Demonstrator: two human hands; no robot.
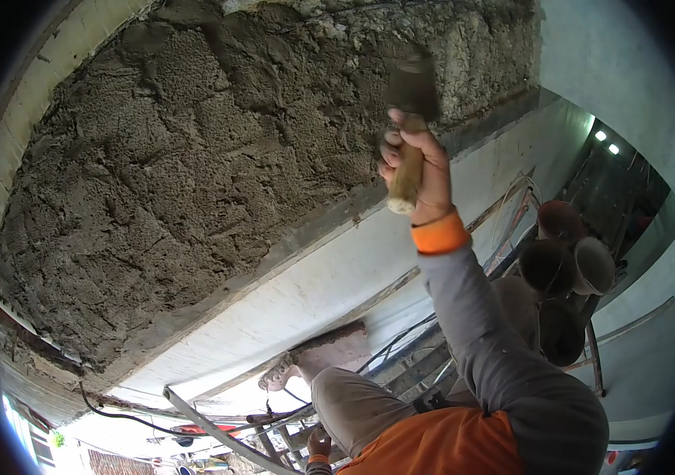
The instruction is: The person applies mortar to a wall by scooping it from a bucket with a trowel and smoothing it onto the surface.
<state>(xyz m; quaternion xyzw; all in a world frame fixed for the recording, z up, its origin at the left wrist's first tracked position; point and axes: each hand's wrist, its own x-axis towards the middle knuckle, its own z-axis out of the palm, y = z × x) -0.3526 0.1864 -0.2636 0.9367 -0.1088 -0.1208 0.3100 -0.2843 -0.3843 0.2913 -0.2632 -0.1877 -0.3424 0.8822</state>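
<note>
My right hand (432,174) is raised and wrapped around the wooden handle of a trowel (407,170). The trowel's dark blade is blurred by motion and lies over the wet, rough mortar (171,150) on the surface ahead. The mortar is grey-brown and lumpy, with ridges and trowel marks. At the bottom of the view, small and partly hidden, my left hand (319,445) is low beside my leg, its fingers curled near a metal frame. What it holds, if anything, cannot be made out.
A straight edge strip (306,237) borders the mortar above a smooth white surface (353,265). Several buckets (547,267) cluster at the right. A mortar-edged pinkish slab (329,348) is near my knee. A metal bar (218,431) and dark cables cross below.
</note>
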